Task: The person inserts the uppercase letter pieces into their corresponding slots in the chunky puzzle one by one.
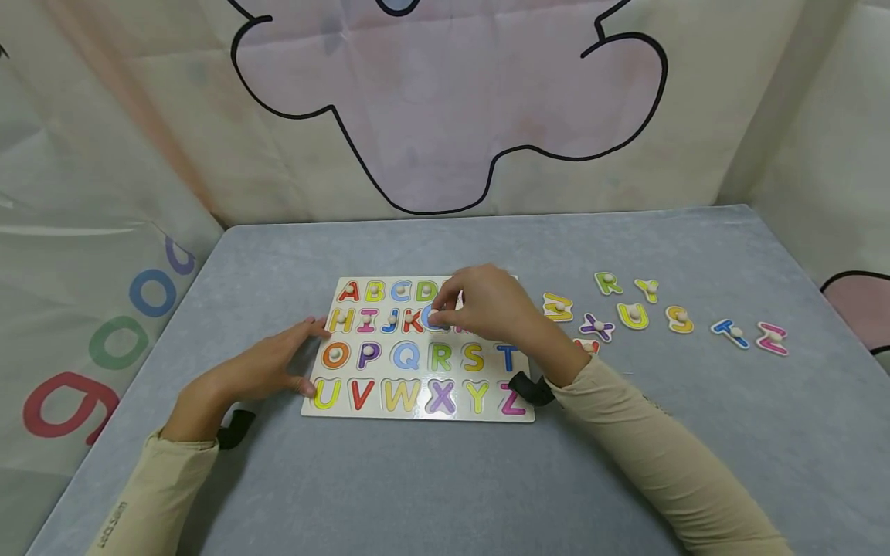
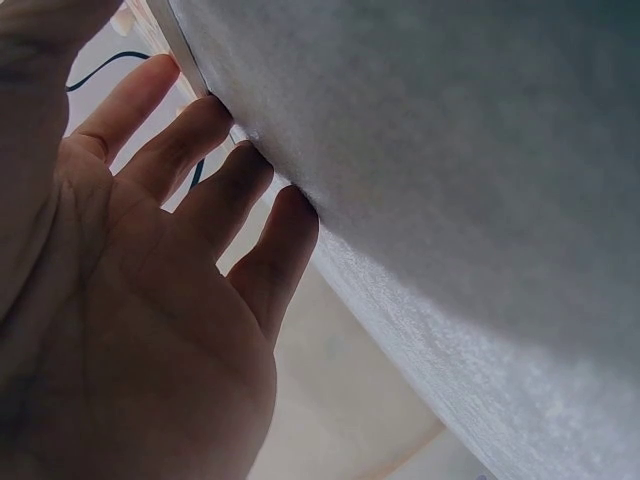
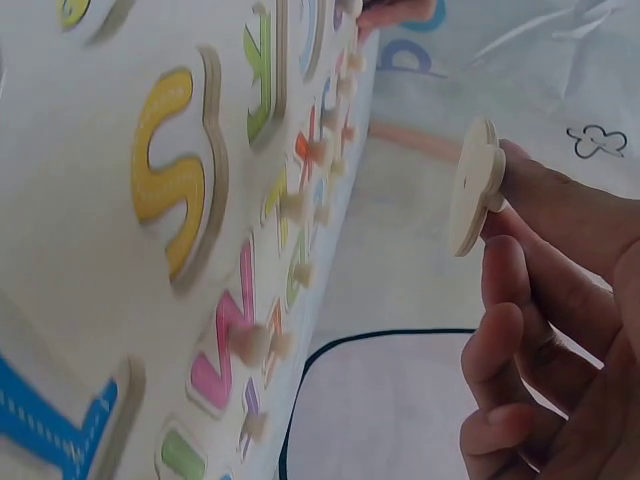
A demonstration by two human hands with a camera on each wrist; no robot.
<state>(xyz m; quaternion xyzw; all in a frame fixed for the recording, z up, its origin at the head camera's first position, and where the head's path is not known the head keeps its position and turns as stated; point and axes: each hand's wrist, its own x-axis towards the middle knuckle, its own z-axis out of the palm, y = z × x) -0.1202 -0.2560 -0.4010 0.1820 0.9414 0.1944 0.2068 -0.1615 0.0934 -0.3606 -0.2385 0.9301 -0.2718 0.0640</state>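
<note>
A white alphabet puzzle board point(image 1: 417, 411) lies flat on the table. Knobbed letters fill its upper rows, along with the O point(image 1: 336, 355) and P point(image 1: 369, 355); from the printed Q point(image 1: 405, 356) onward, the visible recesses hold no pieces. My right hand point(image 1: 487, 305) pinches a blue, rounded letter puzzle piece point(image 1: 433, 317) by its knob above the second row. In the right wrist view, the puzzle piece point(image 3: 478, 188) shows its bare wooden back, clear of the board. My left hand point(image 1: 267, 361) rests along the board's left edge, its fingers point(image 2: 275, 250) extended.
Several loose letters lie right of the board: a green R point(image 1: 608, 283), yellow Y point(image 1: 647, 290), purple X point(image 1: 597, 327), yellow U point(image 1: 632, 316), orange-yellow S point(image 1: 679, 319), blue T point(image 1: 730, 333) and pink Z point(image 1: 772, 338). A red piece point(image 1: 588, 345) is partly hidden by my right arm.
</note>
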